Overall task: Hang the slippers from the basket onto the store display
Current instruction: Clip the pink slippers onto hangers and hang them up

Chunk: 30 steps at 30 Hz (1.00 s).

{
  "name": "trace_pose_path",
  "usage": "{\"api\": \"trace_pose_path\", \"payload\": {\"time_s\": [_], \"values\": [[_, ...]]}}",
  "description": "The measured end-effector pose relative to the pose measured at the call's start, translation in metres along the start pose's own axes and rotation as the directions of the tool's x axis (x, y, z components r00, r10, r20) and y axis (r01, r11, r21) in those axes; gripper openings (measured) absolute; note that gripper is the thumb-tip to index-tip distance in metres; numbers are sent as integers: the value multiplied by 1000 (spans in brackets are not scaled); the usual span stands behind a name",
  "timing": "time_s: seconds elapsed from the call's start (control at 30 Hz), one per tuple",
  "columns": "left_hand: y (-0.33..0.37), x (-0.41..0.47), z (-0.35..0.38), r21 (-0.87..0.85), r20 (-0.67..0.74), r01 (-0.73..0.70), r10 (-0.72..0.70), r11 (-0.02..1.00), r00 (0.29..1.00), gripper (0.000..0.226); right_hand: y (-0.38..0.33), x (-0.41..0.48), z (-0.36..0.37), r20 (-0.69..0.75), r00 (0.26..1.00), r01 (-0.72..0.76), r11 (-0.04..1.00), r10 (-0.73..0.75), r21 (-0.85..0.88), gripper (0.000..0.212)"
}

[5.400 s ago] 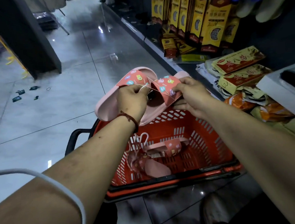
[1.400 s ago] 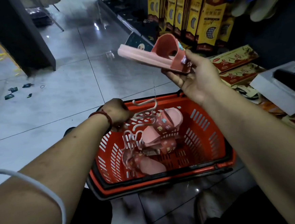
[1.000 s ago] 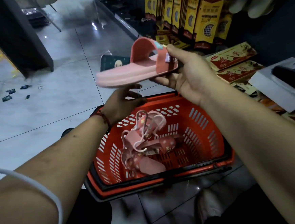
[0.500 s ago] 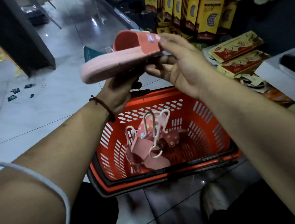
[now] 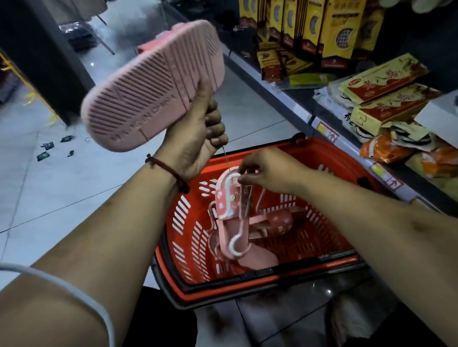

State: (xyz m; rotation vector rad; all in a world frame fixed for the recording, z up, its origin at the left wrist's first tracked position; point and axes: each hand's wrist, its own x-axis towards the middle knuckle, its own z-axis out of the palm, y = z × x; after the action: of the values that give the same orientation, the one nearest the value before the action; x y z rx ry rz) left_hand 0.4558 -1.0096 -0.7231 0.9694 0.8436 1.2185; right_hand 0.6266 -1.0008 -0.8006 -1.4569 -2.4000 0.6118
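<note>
While the left hand (image 5: 195,137) is raised above the basket (image 5: 258,278), its grip is closed round the edge of a pink slipper (image 5: 150,89), thumb pressed on the ribbed sole, which faces the camera and tilts up toward the right. A thin string (image 5: 225,157) drops from under this hand toward the basket. The right hand (image 5: 269,173) reaches over the basket's far rim, and its grip is pinched, fingertips together, on the top of a white hanger (image 5: 232,244) that carries a second slipper (image 5: 224,201). That slipper stands nearly upright inside the basket, its spotted red strap toward the left. More slippers (image 5: 278,221) of the same kind lie on the basket's bottom beneath and beside it. The red basket sits on the tiled floor (image 5: 31,188), just beside a low shelf (image 5: 285,97) on the right. Yellow boxes (image 5: 341,19) hang above the shelf, and flat red-and-yellow packets (image 5: 385,79) are heaped on it. A dark red cord bracelet (image 5: 164,168) circles the left wrist, and a white cable (image 5: 81,291) crosses the left forearm.
</note>
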Motion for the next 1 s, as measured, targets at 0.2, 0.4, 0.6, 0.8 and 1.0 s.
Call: {"api": "trace_pose_path", "payload": {"time_s": [0.2, 0.4, 0.6, 0.8, 1.0], "values": [[6, -2, -6, -84, -70, -32, 26, 996, 997, 51, -4, 2, 26, -42, 999, -8, 974, 18, 226, 25], [3, 2, -12, -262, -98, 6, -33, 965, 995, 52, -20, 5, 45, -123, 990, -11, 898, 73, 440, 15], [-3, 7, -14, -341, -132, 39, -89, 939, 987, 52, -23, 2, 30, -198, 957, -52, 801, 210, 596, 21], [-15, 10, -25, -404, -153, 100, -174, 909, 973, 53, -8, -2, 0, -256, 912, -70, 736, 321, 673, 20], [-17, 12, -25, -465, -135, 108, -191, 879, 972, 52, 4, -10, -24, -271, 887, -90, 715, 374, 693, 20]]}}
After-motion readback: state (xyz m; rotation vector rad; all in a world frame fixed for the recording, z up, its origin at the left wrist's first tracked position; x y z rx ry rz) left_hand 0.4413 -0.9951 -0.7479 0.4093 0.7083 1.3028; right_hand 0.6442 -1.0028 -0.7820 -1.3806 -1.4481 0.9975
